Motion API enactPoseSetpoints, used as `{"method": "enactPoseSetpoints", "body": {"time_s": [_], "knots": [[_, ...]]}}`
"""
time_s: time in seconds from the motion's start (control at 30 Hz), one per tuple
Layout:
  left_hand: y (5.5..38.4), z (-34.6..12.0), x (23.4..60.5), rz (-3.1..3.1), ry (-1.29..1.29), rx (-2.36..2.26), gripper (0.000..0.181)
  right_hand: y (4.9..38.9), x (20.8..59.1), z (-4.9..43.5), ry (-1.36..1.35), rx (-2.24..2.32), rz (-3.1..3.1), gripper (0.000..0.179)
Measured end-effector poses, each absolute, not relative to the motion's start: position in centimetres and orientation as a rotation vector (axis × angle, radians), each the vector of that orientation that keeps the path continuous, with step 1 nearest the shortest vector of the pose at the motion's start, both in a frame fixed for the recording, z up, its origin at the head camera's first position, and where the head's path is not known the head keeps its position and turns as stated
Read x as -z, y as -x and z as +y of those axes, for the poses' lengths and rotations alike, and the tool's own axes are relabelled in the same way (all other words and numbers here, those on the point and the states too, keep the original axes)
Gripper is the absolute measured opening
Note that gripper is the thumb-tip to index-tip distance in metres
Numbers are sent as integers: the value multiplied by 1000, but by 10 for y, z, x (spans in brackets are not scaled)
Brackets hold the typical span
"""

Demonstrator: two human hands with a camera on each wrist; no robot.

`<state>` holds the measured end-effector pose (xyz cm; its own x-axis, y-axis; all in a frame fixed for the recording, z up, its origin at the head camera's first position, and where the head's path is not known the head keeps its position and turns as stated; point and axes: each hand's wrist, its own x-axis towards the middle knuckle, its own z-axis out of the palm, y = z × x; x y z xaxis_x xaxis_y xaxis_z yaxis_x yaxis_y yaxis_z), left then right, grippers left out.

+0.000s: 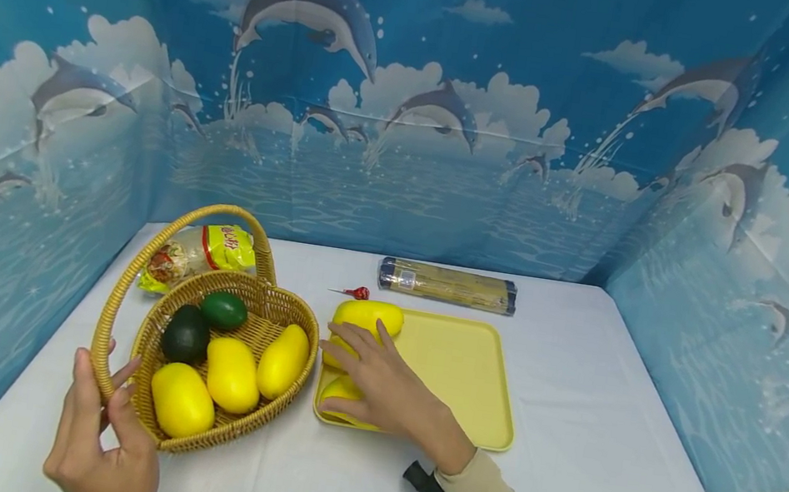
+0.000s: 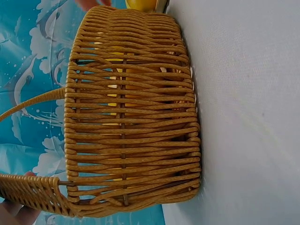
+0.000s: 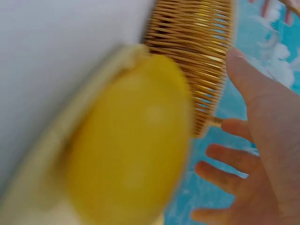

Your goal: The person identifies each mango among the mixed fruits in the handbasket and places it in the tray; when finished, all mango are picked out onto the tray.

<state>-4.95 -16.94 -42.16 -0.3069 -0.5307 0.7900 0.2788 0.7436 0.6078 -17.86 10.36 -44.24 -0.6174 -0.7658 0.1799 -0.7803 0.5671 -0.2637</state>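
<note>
Mangoes [image 1: 375,315] lie at the left end of the yellow tray [image 1: 459,381], beneath the released, spread right grip [image 1: 379,380]. The left grip [image 1: 104,441] grasps the handle [image 1: 108,307] of the wicker basket [image 1: 258,420]. In my judgement, cup one mango fully before lifting, and hold the basket steady.

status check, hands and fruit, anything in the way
Left hand holding basket handle; right hand spread over yellow fruit on tray; no obstacle apparent.
</note>
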Motion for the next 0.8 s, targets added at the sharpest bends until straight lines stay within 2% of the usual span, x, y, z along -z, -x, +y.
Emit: {"method": "enactPoseSetpoints", "body": {"time_s": [0.37, 0.8], "knots": [[50, -170, 421, -1693, -183, 819, 41, 192, 386, 107, -1593, -1187, -2618, 73], [47, -172, 422, -1733, -184, 824, 44, 200, 338, 83, -1911, -1339, -2383, 73]]}}
